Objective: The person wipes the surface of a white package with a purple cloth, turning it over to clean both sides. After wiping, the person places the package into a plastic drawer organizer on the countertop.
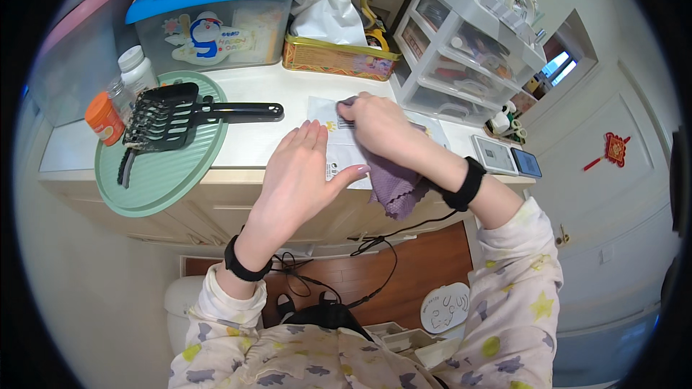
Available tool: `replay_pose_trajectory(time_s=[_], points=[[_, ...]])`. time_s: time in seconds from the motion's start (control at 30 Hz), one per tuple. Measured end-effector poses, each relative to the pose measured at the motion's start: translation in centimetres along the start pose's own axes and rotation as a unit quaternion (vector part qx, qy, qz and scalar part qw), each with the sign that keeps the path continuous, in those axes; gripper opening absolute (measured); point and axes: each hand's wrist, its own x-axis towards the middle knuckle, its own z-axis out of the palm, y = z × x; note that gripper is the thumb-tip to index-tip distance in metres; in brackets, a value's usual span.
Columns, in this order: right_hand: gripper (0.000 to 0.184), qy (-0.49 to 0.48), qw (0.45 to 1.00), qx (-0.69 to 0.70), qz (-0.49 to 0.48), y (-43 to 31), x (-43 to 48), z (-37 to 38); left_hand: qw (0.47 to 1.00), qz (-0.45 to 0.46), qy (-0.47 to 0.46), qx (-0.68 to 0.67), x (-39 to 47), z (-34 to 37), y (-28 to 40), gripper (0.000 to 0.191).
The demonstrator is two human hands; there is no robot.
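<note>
My right hand (381,127) grips a purple textured cloth (397,186) and presses it onto a flat white printed packet (338,154). Part of the cloth hangs over the front edge of the white cabinet top (248,146). My left hand (300,173) lies palm down across the packet's left side, holding nothing. Its fingers are straight and its thumb is spread towards the cloth. Both hands cover much of the packet. To the left, a black slotted litter scoop (167,116) rests on a round green lid (200,159), its handle pointing at my left hand.
An orange-capped jar (105,119) and a white bottle (138,70) stand at the left. Along the back are a blue-lidded plastic bin (254,32), a patterned tin (335,59) and a clear drawer unit (459,59). Two small devices (494,155) lie right. Black cables (378,240) hang below.
</note>
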Motion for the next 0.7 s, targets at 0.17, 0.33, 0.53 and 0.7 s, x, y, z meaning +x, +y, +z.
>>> replay_pose_trajectory(time_s=[0.17, 0.33, 0.53, 0.7], points=[[0.024, -0.052, 0.993, 0.044, 0.099, 6.2, -2.5, -0.2, 1.000, -0.013, 0.011, 0.006, 0.3, 0.2, 0.4, 0.091], [0.021, -0.061, 0.981, 0.084, 0.165, 8.9, -4.2, -0.9, 1.000, 0.009, 0.021, 0.012, 0.3, 0.0, 0.3, 0.093], [0.035, 0.041, 0.995, 0.070, 0.058, 3.9, -4.3, -2.6, 0.999, 0.031, 0.013, 0.011, 0.3, -0.4, 0.1, 0.090], [0.027, 0.058, 0.997, 0.051, -0.009, -1.8, -5.1, 0.1, 0.999, 0.030, -0.028, 0.030, 0.5, -0.5, 0.3, 0.094]])
